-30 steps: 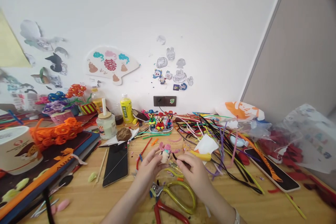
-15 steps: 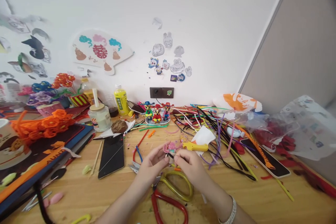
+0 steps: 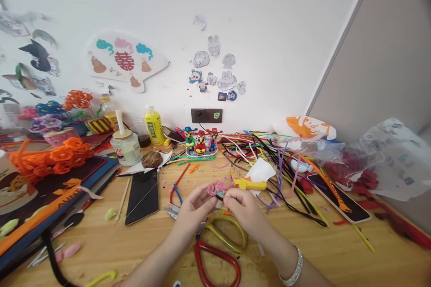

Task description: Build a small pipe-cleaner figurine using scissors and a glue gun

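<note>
A small pink curled piece (image 3: 218, 187) with a bit of teal and black is held between both hands above the wooden table. My left hand (image 3: 198, 204) has its fingers closed around the piece's left side. Thumb and fingers of my right hand (image 3: 238, 205) pinch at its right side, near the black part. Just beyond my right hand lies a yellow-handled tool (image 3: 251, 184). Large scissors with one red handle (image 3: 220, 258) and one yellow handle (image 3: 240, 244) lie beneath my hands and wrists.
A black phone (image 3: 143, 197) lies at left, near a jar (image 3: 126, 149) and a yellow bottle (image 3: 154, 126). Three small figures (image 3: 201, 143) stand at the back. Coloured strips (image 3: 279, 175) and another phone (image 3: 340, 199) lie at right. Orange fuzzy flowers (image 3: 67, 157) sit far left.
The view has shifted slightly, so the wall and table items sit a little higher and mostly further left. Both hands still hold the pink piece, with its curled left part showing more.
</note>
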`<state>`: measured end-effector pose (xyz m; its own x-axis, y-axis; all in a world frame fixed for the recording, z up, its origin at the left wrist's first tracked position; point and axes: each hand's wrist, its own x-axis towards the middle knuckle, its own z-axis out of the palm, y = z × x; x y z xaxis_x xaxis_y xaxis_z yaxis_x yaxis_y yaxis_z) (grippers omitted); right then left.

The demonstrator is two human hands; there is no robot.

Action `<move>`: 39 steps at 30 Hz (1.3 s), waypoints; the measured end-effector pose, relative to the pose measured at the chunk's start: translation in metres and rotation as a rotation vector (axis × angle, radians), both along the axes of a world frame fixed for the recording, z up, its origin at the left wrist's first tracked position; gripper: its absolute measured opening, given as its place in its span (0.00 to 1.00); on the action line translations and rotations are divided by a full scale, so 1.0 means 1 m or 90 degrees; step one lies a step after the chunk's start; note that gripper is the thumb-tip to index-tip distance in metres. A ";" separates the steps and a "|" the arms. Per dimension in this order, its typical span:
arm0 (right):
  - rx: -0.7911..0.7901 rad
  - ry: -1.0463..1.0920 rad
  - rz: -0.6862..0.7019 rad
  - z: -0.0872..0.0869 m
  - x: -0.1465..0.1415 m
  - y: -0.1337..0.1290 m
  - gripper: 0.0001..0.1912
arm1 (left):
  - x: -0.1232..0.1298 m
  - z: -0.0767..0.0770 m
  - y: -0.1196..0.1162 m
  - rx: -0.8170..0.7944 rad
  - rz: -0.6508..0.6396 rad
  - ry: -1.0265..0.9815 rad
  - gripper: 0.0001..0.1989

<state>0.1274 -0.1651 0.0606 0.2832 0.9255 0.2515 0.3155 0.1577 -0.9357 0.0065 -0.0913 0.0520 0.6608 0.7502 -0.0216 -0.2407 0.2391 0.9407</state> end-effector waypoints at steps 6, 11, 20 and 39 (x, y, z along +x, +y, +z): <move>0.006 0.003 -0.016 0.001 -0.001 0.000 0.12 | 0.001 0.000 -0.001 0.012 0.012 -0.003 0.19; 0.026 -0.013 -0.025 -0.002 -0.002 0.001 0.12 | 0.002 -0.002 -0.002 0.025 0.030 -0.007 0.19; 0.036 -0.129 -0.061 -0.003 -0.002 0.000 0.11 | 0.004 -0.003 -0.003 0.005 0.057 -0.032 0.11; 0.051 -0.008 -0.125 0.002 -0.002 -0.004 0.05 | -0.002 0.008 -0.006 -0.073 0.026 -0.132 0.12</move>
